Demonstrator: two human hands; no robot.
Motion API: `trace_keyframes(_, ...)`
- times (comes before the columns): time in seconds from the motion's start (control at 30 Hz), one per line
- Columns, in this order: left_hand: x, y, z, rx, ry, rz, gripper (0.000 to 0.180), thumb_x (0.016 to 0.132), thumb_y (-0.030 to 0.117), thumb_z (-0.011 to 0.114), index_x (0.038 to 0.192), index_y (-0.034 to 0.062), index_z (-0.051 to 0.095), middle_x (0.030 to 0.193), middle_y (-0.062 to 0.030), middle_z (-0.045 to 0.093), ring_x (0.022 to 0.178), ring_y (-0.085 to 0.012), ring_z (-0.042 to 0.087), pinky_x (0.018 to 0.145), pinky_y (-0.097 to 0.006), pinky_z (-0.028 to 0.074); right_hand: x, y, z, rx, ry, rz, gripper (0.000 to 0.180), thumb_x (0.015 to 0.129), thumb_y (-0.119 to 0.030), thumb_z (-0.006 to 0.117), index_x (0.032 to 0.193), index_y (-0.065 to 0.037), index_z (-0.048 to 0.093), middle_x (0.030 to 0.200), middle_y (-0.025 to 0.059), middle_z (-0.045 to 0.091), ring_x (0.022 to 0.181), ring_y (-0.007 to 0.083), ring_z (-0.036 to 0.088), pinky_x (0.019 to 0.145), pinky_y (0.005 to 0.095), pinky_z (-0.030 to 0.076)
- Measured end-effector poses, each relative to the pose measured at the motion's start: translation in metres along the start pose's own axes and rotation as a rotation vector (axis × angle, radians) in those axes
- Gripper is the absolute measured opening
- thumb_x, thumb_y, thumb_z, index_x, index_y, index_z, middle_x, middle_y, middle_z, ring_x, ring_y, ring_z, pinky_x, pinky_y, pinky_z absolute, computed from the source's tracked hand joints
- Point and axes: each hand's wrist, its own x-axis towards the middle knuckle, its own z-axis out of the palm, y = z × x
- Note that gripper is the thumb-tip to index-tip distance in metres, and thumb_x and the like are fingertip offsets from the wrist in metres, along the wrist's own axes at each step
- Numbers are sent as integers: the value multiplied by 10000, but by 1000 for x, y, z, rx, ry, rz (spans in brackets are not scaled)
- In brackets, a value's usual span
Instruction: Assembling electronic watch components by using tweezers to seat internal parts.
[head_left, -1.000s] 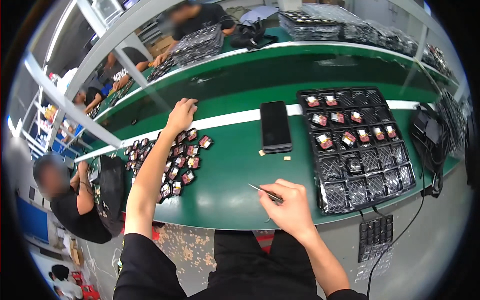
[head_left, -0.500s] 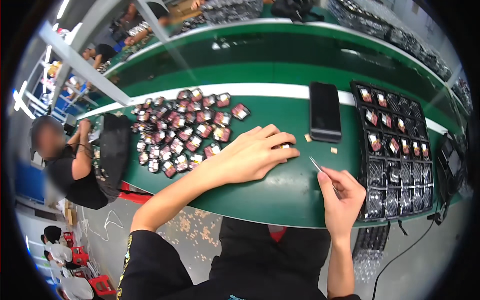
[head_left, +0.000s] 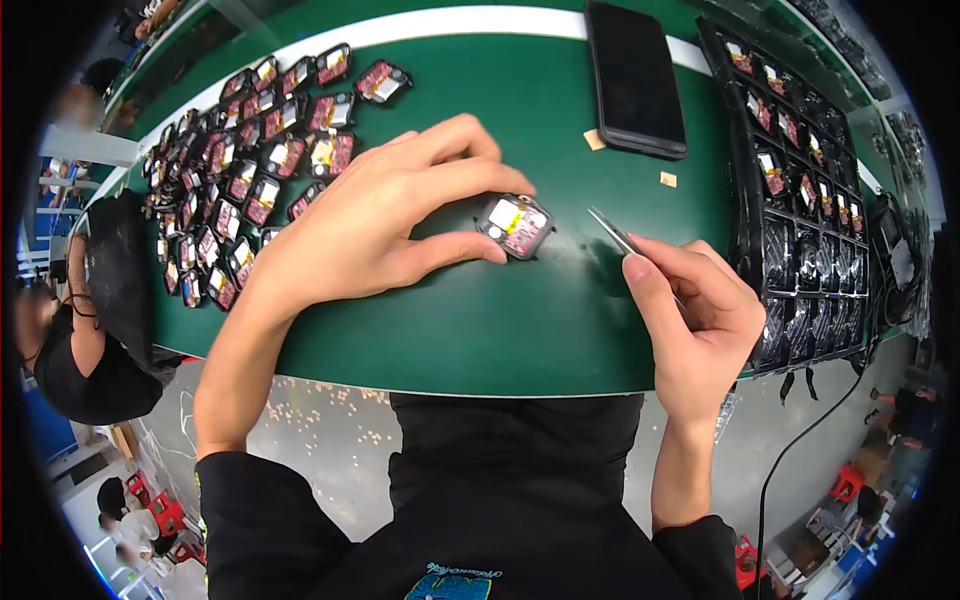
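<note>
Green worktop [head_left: 440,345], head view | left hand's [head_left: 385,210] grip pinches a black-rimmed module [head_left: 518,228] by its edges, between both hands, leaving its face uncovered | right hand's [head_left: 705,320] grip clasps tweezers [head_left: 618,236], tips toward it but apart | loose modules [head_left: 283,157] clustered left, perhaps for reach | black tray [head_left: 785,325] right, pockets separating pieces
</note>
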Motion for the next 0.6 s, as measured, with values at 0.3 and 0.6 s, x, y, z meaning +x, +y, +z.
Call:
trace_keyframes(0.3, -1, 5, 15, -45, -64, 19, 573, 760, 231, 964, 1271, 28, 804, 1041, -73, 766, 914, -229, 657, 837, -349, 418, 1, 3, -1, -94, -166, -129, 163, 838, 94, 820, 988, 34, 838, 681, 1, 629, 518, 15, 458, 482, 228, 308)
trace_keyframes(0.6, 4, 2, 14, -49, -84, 25, 590, 747, 252, 963, 1260, 8, 806, 1012, -81, 762, 898, -242, 668, 839, -353, 439, 6, -2, 4, -238, -225, -137, 169, 873, 88, 820, 1032, 35, 845, 740, 13, 664, 596, 34, 521, 535, 208, 345)
